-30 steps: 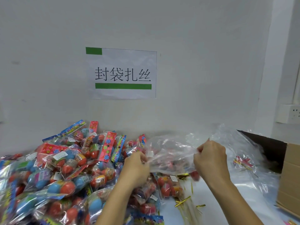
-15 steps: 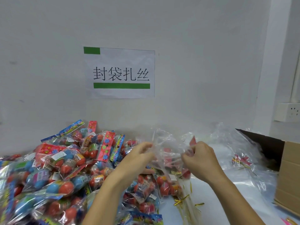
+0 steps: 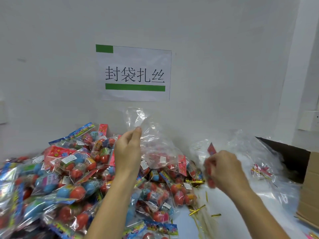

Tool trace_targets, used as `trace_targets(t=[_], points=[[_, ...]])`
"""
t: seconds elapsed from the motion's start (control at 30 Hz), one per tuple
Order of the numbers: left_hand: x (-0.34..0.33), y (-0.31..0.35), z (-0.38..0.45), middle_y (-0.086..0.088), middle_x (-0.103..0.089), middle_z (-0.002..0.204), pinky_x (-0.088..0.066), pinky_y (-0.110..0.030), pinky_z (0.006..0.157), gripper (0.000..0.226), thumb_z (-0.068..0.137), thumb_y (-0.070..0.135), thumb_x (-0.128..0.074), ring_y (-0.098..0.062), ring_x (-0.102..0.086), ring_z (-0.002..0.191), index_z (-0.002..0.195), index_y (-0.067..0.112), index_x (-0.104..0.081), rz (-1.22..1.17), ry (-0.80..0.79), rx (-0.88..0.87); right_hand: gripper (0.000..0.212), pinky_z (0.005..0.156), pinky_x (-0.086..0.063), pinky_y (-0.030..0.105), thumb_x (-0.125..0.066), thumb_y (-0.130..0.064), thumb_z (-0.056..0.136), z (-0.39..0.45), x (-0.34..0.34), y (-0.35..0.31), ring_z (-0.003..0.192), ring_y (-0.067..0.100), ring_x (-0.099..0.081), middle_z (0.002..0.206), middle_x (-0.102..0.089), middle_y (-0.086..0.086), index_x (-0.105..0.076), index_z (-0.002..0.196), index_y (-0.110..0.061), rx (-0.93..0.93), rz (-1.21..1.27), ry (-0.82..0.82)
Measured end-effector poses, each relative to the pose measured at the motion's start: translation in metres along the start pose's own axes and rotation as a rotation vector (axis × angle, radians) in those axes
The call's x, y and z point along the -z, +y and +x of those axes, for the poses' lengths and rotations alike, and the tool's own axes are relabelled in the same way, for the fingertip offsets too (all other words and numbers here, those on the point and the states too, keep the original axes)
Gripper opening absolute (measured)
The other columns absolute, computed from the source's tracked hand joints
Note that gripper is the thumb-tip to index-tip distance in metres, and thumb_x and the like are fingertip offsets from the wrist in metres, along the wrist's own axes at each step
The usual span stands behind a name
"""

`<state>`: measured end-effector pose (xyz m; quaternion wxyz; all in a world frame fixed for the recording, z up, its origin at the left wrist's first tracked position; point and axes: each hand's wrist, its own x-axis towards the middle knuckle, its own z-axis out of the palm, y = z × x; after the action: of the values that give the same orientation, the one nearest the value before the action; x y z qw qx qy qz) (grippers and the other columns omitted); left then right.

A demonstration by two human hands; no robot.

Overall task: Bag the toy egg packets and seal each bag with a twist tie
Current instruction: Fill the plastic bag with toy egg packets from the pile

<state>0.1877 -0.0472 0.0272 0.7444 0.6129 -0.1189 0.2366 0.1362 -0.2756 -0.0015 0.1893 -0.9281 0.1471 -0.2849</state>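
While your head camera looks down the white table (image 3: pixel 224 226) toward the wall, the largest mass in view is the heap of toy egg packets (image 3: pixel 69 178), filling the left half of the tabletop up to the wall. A cardboard box (image 3: pixel 309 187) stands at the right edge, with loose clear plastic (image 3: pixel 250 149) spread just beside it. On the wall hangs a paper sign (image 3: pixel 134 73) with green bars and black characters. Your left hand (image 3: pixel 127 152) is raised above the heap, its thumb and fingers pinching the upper edge of a clear bag (image 3: pixel 148 133), which hangs open from that pinch down to the packets beneath. Your right hand (image 3: pixel 224 169) sits lower and to the right, near the bag's side; its fingers are curled around a toy egg packet (image 3: pixel 211 167) with a red header card, though motion blur makes the exact grip hard to read. Gold twist ties (image 3: pixel 196 210) lie scattered on the table between your forearms, with a denser gold bundle (image 3: pixel 195 181) at the foot of the heap.
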Motion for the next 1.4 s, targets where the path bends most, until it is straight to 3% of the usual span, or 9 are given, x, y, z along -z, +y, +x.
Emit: trace_targets(t=[0.17,0.27,0.4,0.57,0.77,0.97,1.13,1.23,1.4], points=[[0.003,0.002,-0.001,0.022,-0.065,0.077,-0.039,-0.014,0.067,0.021,0.099,0.031,-0.055,0.014,-0.057,0.07,0.084,0.024,-0.067,0.008,-0.026,0.001,0.057,0.077,-0.048,0.032,-0.062,-0.005,0.087,-0.026,-0.048,-0.032,0.096,0.021,-0.056,0.112,-0.054,0.002,-0.039,0.136,-0.026,0.218,0.054,-0.258],[0.002,0.001,-0.001,0.027,-0.068,0.08,-0.038,-0.015,0.07,0.016,0.098,0.03,-0.055,0.017,-0.058,0.078,0.088,0.028,-0.068,0.001,-0.028,0.011,0.073,0.089,-0.048,0.036,-0.057,-0.012,0.09,-0.033,-0.062,-0.036,0.109,0.025,-0.051,0.119,-0.052,0.007,-0.016,0.15,-0.022,0.234,0.034,-0.343],[0.001,0.001,0.0,0.04,-0.064,0.076,-0.038,-0.016,0.071,0.016,0.098,0.028,-0.055,0.026,-0.054,0.076,0.088,0.03,-0.067,0.014,-0.051,0.017,0.022,0.101,-0.045,0.041,-0.047,-0.034,0.1,-0.036,-0.066,-0.037,0.12,0.027,-0.04,0.129,-0.04,0.006,-0.052,0.113,-0.017,0.179,-0.156,-0.323],[0.001,-0.001,-0.001,0.029,-0.067,0.082,-0.036,-0.011,0.07,0.014,0.098,0.03,-0.055,0.026,-0.055,0.078,0.097,0.028,-0.069,0.002,-0.042,0.027,0.04,0.098,-0.044,0.036,-0.048,-0.062,0.095,-0.043,-0.076,-0.039,0.111,0.022,-0.047,0.117,-0.045,0.002,-0.051,0.094,-0.022,0.136,-0.172,-0.391],[-0.001,-0.002,-0.001,0.02,-0.065,0.106,-0.039,-0.012,0.074,0.027,0.098,0.032,-0.056,0.011,-0.055,0.097,0.118,0.018,-0.068,0.017,-0.04,0.025,0.013,0.096,-0.04,0.031,-0.056,-0.026,0.095,-0.044,-0.077,-0.04,0.116,0.023,-0.045,0.122,-0.045,0.005,-0.046,0.099,-0.018,0.096,-0.144,-0.379],[-0.004,0.0,-0.004,0.021,-0.063,0.106,-0.05,-0.031,0.093,0.025,0.098,0.031,-0.056,0.005,-0.054,0.105,0.118,0.021,-0.066,0.059,-0.048,0.032,0.045,0.109,-0.041,0.039,-0.06,-0.036,0.098,-0.045,-0.089,-0.038,0.129,0.03,-0.04,0.135,-0.045,0.011,-0.048,0.133,-0.011,0.121,-0.2,-0.384],[-0.007,0.0,-0.007,0.017,-0.064,0.112,-0.049,-0.036,0.098,0.021,0.098,0.029,-0.056,-0.005,-0.056,0.112,0.115,0.023,-0.066,0.093,-0.046,0.033,0.018,0.076,-0.042,0.028,-0.057,-0.005,0.094,-0.045,-0.087,-0.04,0.119,0.029,-0.046,0.122,-0.05,0.012,-0.05,0.108,-0.013,0.124,-0.202,-0.346],[-0.008,-0.001,-0.009,0.013,-0.064,0.115,-0.046,-0.033,0.095,0.02,0.098,0.029,-0.055,-0.01,-0.056,0.116,0.115,0.024,-0.066,0.124,-0.042,0.03,0.027,0.053,-0.031,0.024,-0.053,0.0,0.088,-0.042,-0.08,-0.038,0.083,0.017,-0.05,0.088,-0.049,0.001,-0.039,0.077,-0.02,0.079,-0.123,-0.266],[-0.008,-0.002,-0.01,0.01,-0.062,0.119,-0.049,-0.041,0.101,0.023,0.097,0.028,-0.059,-0.013,-0.055,0.118,0.119,0.023,-0.063,0.175,-0.054,0.053,0.015,0.054,-0.045,0.029,-0.058,0.004,0.076,-0.024,-0.052,-0.03,0.069,0.02,-0.057,0.08,-0.06,0.006,-0.063,0.077,-0.009,-0.067,0.103,-0.163]])
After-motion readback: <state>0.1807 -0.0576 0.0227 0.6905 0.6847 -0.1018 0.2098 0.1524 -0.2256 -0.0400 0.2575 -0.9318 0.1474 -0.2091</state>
